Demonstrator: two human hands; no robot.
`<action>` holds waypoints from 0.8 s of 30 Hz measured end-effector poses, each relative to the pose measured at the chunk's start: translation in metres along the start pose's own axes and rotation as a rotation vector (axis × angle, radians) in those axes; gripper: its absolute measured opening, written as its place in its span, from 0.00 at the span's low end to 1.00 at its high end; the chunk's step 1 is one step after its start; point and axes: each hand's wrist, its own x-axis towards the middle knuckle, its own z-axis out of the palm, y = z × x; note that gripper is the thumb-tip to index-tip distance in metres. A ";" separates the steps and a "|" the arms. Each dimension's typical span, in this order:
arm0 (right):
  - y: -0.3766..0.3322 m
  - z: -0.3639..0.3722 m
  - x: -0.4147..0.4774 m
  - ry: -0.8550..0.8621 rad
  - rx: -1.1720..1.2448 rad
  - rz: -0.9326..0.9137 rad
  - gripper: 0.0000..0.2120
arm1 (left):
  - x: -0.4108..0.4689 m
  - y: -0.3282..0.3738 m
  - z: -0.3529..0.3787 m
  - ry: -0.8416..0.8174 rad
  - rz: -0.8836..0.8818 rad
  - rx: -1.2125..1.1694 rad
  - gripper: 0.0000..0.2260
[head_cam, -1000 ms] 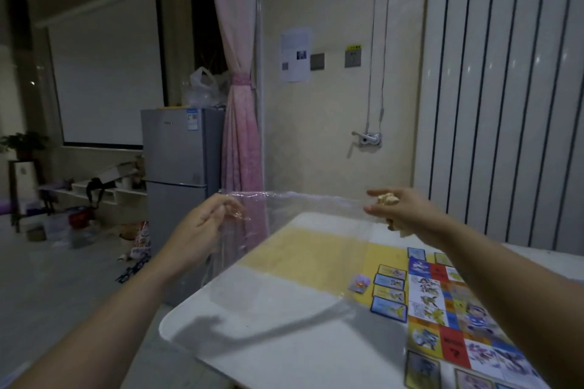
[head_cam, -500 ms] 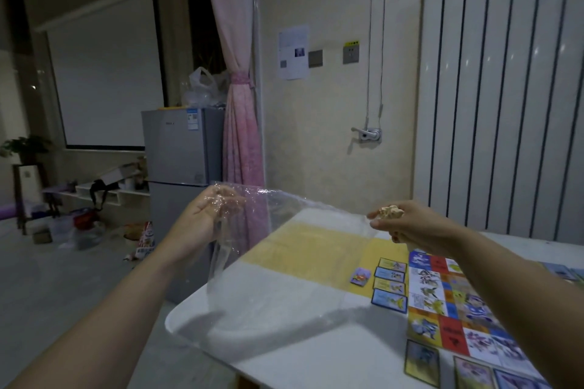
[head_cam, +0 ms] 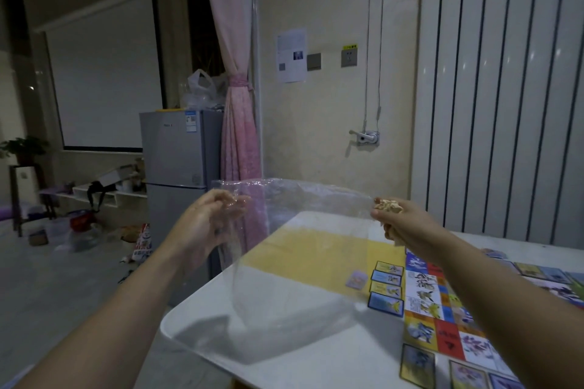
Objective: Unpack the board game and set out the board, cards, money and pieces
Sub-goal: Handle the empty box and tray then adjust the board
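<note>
So the biggest thing in front of you is the white table [head_cam: 363, 366] with a yellow band across its far half. Hanging over its near-left corner is a clear plastic sheet [head_cam: 300, 230], stretched out between your two hands and draping down toward the tabletop. Past the table's left edge there's a grey fridge [head_cam: 177, 161] on the floor, well apart from all of this.

The game board [head_cam: 426, 294] is already lying flat on the right side of the table, partly under your right arm.

Your left hand [head_cam: 208, 221] is up at the sheet's top left corner, fingers curled in and pinching the plastic. Your right hand [head_cam: 401, 221] is at the top right corner, fingers closed tight, and the sheet's edge runs right up to those fingertips.

A column of four cards [head_cam: 387, 287] sits just beside the board's left edge, more cards [head_cam: 417, 363] lie along its near side, and one pale card [head_cam: 357, 279] lies alone just left of the column.

The smallest bit is a crumpled tan wad [head_cam: 387, 205], gripped in your right fingers; can't tell what it is.
</note>
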 end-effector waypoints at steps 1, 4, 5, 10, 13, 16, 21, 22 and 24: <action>-0.003 0.002 0.001 0.006 0.048 0.003 0.21 | 0.000 0.003 0.001 -0.006 -0.012 -0.029 0.13; -0.014 0.005 0.001 -0.084 0.194 0.032 0.26 | 0.001 0.006 0.004 -0.032 -0.020 -0.105 0.14; -0.016 0.006 0.000 -0.123 0.209 0.044 0.25 | 0.001 0.006 0.006 -0.028 -0.014 -0.133 0.14; -0.020 0.002 -0.003 -0.159 0.214 0.041 0.09 | 0.004 0.001 0.006 0.048 -0.001 -0.217 0.12; -0.023 -0.007 -0.004 -0.116 0.260 0.039 0.08 | 0.004 -0.003 -0.001 0.068 -0.042 -0.170 0.11; -0.032 -0.013 -0.008 -0.095 0.391 0.038 0.08 | 0.006 -0.008 -0.001 0.153 -0.094 -0.064 0.13; -0.050 -0.014 -0.008 0.063 0.215 -0.068 0.08 | 0.008 -0.011 -0.005 0.148 -0.213 0.190 0.14; -0.053 -0.013 -0.006 0.152 0.138 -0.121 0.09 | 0.007 -0.010 -0.008 0.074 -0.254 0.319 0.17; -0.060 -0.013 -0.003 0.301 0.041 -0.246 0.09 | 0.006 -0.004 -0.012 -0.043 -0.319 0.508 0.28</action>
